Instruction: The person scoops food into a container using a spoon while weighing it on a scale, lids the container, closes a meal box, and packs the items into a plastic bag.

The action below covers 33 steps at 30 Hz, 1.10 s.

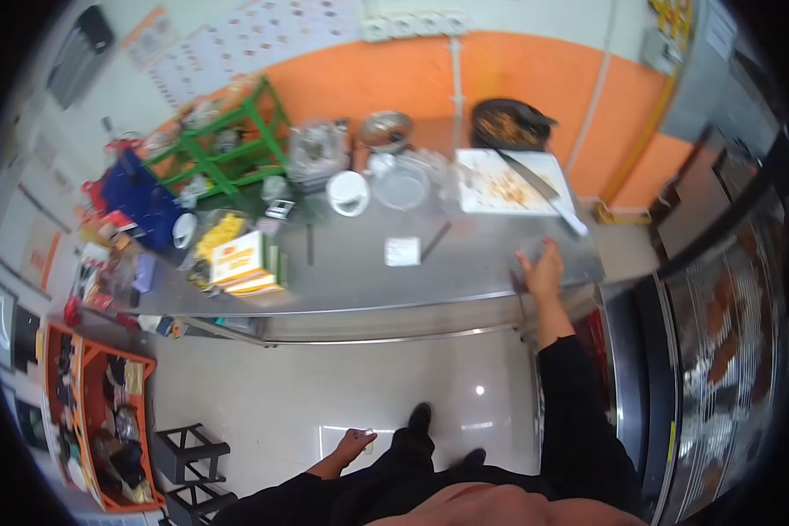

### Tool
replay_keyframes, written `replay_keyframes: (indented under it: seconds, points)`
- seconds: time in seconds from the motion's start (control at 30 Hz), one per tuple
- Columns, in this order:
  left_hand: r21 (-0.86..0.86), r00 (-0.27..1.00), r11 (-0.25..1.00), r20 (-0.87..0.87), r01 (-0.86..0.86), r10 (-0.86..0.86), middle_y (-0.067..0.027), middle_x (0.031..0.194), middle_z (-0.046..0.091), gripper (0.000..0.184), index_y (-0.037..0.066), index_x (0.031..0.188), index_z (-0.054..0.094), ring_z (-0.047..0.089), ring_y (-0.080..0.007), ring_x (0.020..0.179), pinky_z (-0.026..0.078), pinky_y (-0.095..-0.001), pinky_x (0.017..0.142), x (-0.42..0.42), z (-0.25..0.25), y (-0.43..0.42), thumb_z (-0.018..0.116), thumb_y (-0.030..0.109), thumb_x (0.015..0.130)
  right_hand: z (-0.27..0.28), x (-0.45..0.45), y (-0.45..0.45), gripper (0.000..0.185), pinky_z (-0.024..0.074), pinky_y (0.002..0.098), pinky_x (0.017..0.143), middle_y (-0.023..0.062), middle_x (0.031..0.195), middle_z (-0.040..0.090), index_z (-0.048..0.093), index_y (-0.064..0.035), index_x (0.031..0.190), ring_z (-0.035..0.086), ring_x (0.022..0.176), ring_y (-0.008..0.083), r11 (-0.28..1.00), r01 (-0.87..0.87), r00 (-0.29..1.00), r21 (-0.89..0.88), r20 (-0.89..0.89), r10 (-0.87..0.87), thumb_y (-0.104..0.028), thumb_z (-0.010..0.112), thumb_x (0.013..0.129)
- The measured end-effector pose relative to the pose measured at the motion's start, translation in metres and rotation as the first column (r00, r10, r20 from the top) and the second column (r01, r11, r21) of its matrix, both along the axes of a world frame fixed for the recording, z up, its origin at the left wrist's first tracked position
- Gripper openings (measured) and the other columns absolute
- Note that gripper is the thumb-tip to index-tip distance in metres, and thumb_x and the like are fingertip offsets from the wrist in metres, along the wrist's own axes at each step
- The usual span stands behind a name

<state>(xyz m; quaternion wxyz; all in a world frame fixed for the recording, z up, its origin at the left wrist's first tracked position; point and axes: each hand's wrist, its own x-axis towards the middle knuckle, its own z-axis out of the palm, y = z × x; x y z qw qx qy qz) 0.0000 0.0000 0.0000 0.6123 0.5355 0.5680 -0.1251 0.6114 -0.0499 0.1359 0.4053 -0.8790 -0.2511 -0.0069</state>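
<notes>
Possibly risky — knife (542,188) overhangs white board (550,167); bump from open right hand (542,266) could spin it. Left hand (352,444) — grip unclear.

I see a lane along the table's (351,289) front edge, boxes (244,263) to right hand (543,268); card (402,252) sits just behind it. Knife (535,181) on board (475,206) blocks beyond that hand; rack (205,156) blocks back left.

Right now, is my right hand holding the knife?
No, the knife lies on the cutting board, apart from your right hand.
</notes>
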Motion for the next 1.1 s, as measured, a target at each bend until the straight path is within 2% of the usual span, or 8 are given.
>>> replay_keyframes:
  seconds: [0.17,0.27,0.33,0.4,0.7,0.9,1.0,1.1]
  points:
    - [0.269,0.996,0.959,-0.049,0.086,-0.076,-0.0192,0.108,0.062,0.087,-0.011,0.123,0.042,0.061,-0.0281,0.099,0.049,-0.0359,0.085,-0.005,0.088,0.032,0.075,0.053,0.074,0.047,-0.045,0.015,0.064,0.0276,0.0529,0.107,0.0218,0.137,0.044,0.041,-0.0045,0.132,0.039,0.130,0.0364,0.967,0.117,0.979,-0.227,0.188,-0.074,-0.038,0.067,0.084]
    - [-0.031,0.869,0.976,0.450,-0.215,0.206,-0.0141,0.111,0.058,0.057,0.000,0.124,0.038,0.060,-0.0227,0.098,0.052,-0.0358,0.084,0.003,0.010,0.056,0.061,0.040,0.089,0.035,-0.081,-0.035,0.052,0.0269,0.0534,0.107,0.0236,0.136,0.043,0.044,0.0010,0.128,0.038,0.130,0.0393,0.997,-0.061,0.970,-0.040,0.234,0.068,-0.030,0.060,0.090]
    - [-0.311,0.695,0.851,0.492,-0.423,0.524,-0.0177,0.129,0.046,0.045,0.004,0.126,0.044,0.049,-0.0350,0.119,0.044,-0.0472,0.100,0.058,0.086,0.069,0.043,0.039,0.098,0.033,-0.135,-0.088,0.051,0.0302,0.0497,0.106,0.0273,0.134,0.044,0.046,0.0045,0.126,0.040,0.126,0.0426,0.987,-0.104,0.984,-0.125,0.132,0.120,-0.026,0.061,0.089]
    - [-0.464,0.480,0.863,0.722,-0.198,0.499,-0.0140,0.127,0.049,0.045,0.006,0.123,0.048,0.048,-0.0391,0.120,0.041,-0.0536,0.102,0.088,0.113,0.109,0.042,0.044,0.098,0.005,-0.179,-0.157,0.044,0.0359,0.0465,0.101,0.0284,0.127,0.048,0.049,0.0049,0.119,0.045,0.119,0.0434,0.960,-0.188,0.982,-0.208,-0.075,0.176,-0.023,0.062,0.088]
    - [-0.521,0.243,0.811,0.778,-0.266,0.579,-0.0214,0.121,0.048,0.039,0.001,0.115,0.047,0.057,-0.0370,0.111,0.050,-0.0455,0.094,0.252,0.216,0.308,0.050,0.032,0.093,-0.140,-0.311,-0.422,0.035,0.0479,0.0461,0.080,0.0243,0.096,0.063,0.063,0.0015,0.090,0.062,0.087,0.0386,0.851,-0.097,0.742,-0.517,-0.607,-0.284,-0.033,0.057,0.091]
    - [0.180,0.636,0.853,0.743,-0.490,0.208,-0.0144,0.117,0.057,0.041,0.000,0.122,0.047,0.055,-0.0306,0.113,0.043,-0.0348,0.099,0.334,0.171,0.439,0.044,0.029,0.094,-0.152,-0.222,-0.377,0.037,0.0484,0.0460,0.079,0.0239,0.095,0.064,0.063,0.0017,0.090,0.063,0.085,0.0382,0.823,-0.094,0.684,-0.560,-0.637,-0.355,-0.035,0.056,0.092]
    - [0.504,0.727,0.641,0.675,-0.579,0.126,-0.0129,0.115,0.062,0.033,0.006,0.109,0.064,0.052,-0.0288,0.113,0.042,-0.0442,0.095,0.361,0.166,0.466,0.047,0.030,0.094,-0.157,-0.163,-0.355,0.038,0.0486,0.0459,0.079,0.0238,0.095,0.064,0.063,0.0018,0.090,0.063,0.084,0.0381,0.849,-0.090,0.720,-0.521,-0.623,-0.305,-0.035,0.055,0.093]
    - [0.714,0.920,0.581,0.323,-0.392,0.224,-0.0133,0.124,0.060,0.035,0.014,0.109,0.067,0.048,-0.0267,0.121,0.037,-0.0430,0.099,0.381,0.178,0.474,0.041,0.031,0.096,-0.160,-0.112,-0.338,0.039,0.0488,0.0458,0.078,0.0236,0.095,0.064,0.063,0.0018,0.090,0.063,0.083,0.0379,0.873,-0.103,0.763,-0.476,-0.600,-0.238,-0.036,0.055,0.093]
